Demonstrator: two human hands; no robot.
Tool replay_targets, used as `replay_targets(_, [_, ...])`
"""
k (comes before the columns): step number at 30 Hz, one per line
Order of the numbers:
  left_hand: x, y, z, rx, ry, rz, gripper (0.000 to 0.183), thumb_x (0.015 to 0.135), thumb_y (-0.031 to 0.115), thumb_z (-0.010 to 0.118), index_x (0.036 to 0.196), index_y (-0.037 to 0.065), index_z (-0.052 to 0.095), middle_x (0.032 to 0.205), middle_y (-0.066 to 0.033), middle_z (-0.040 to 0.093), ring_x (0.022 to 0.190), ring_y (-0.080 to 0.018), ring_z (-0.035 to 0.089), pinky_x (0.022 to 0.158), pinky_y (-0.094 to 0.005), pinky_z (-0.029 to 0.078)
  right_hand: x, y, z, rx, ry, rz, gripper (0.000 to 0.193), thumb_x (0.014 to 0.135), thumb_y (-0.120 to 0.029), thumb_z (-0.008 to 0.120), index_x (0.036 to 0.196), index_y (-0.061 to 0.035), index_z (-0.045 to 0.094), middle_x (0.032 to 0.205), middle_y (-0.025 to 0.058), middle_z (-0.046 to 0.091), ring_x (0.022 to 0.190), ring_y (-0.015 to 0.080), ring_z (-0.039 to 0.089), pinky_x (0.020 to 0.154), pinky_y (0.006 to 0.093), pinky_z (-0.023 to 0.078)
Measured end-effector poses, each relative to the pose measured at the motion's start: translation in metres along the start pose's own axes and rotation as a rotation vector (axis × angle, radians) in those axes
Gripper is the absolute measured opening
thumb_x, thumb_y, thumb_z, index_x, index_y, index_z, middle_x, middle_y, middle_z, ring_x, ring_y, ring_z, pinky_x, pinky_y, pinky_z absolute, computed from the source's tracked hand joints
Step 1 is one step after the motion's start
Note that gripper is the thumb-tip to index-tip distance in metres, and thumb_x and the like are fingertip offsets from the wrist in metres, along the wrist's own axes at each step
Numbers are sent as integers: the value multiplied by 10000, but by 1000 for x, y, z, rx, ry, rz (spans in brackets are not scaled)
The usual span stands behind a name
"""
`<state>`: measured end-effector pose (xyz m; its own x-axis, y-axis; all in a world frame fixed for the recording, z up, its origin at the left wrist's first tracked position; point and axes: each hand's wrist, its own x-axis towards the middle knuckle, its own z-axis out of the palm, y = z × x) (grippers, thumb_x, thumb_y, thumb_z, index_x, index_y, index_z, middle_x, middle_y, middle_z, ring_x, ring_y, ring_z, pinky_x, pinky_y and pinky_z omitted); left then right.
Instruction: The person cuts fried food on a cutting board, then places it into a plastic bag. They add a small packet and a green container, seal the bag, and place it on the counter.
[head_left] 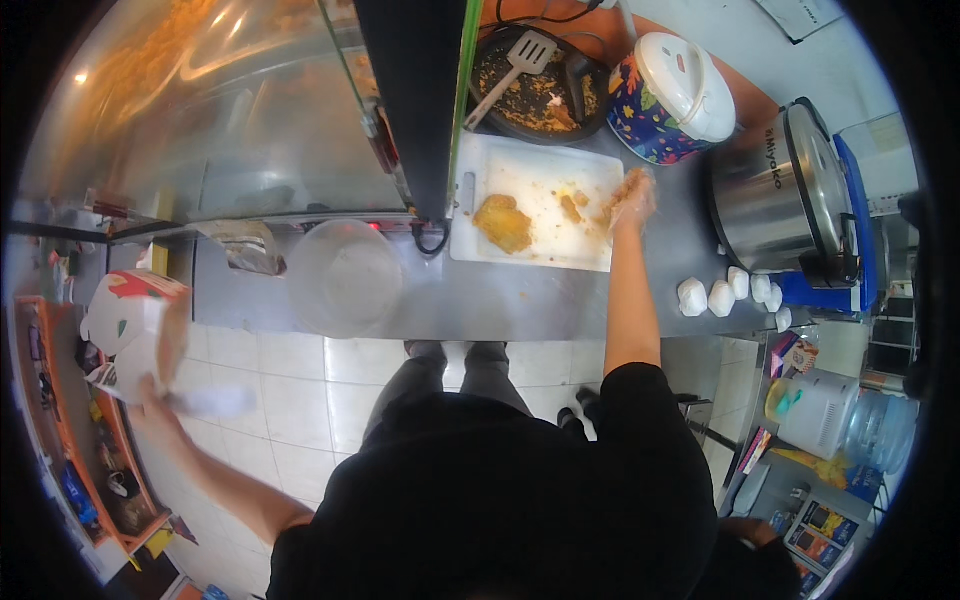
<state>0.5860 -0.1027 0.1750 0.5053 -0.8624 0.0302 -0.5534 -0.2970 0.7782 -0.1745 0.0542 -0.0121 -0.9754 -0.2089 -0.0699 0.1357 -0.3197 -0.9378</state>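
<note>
My left hand (152, 402) is out at the left, below a white paper food box (140, 318) with red and green print. A pale, blade-like thing (218, 401) juts from this hand, too smeared to name; the fingers look closed. My right hand (633, 200), in a clear plastic glove, rests at the right end of a white cutting board (560, 254). Its fingers are curled over brownish food bits, and what they hold cannot be made out. On the board lie a flat golden-brown fried piece (502, 223) and smaller crumbly pieces (572, 206).
Behind the board, a black pan (545, 118) holds crumbs and a slotted turner (523, 62). A patterned rice cooker (668, 100) and a steel pot (775, 190) stand right, near several white wrapped bundles (722, 297). Left are a clear round tub (345, 278) and a glass display case (250, 110).
</note>
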Motion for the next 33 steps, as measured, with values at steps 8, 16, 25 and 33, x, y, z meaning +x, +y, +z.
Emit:
replay_targets(8, [-298,144,186,172,-972,713,231,817,132,500,826,-78,595,780,-286,608,750,-477,576,724,-525,455,-56,-141,35,503,-387,426,246,827,-368,497,731,-142,494,592,4,452,469,144,415,412,275,352])
replay_targets(16, [-385,178,295,12,-988,554,273,810,148,466,802,-103,575,750,-334,583,737,-469,594,724,-523,463,-109,-151,29,157,-1246,63,290,831,-334,560,950,-70,572,812,58,590,698,215,560,657,329,468])
replay_targets(25, [-370,123,246,-33,-972,387,284,822,133,442,892,-109,572,774,-311,595,769,-477,583,718,-506,449,-74,-154,12,-673,-1323,594,230,913,-197,527,1092,-76,605,1099,160,610,1061,266,564,929,354,439])
replay_targets(33, [-361,96,226,-146,-695,449,303,819,142,434,925,-102,579,784,-312,600,790,-477,587,747,-512,446,-56,43,-24,-1383,-624,-979,215,882,-134,556,1064,-40,622,935,161,662,889,282,644,780,360,508])
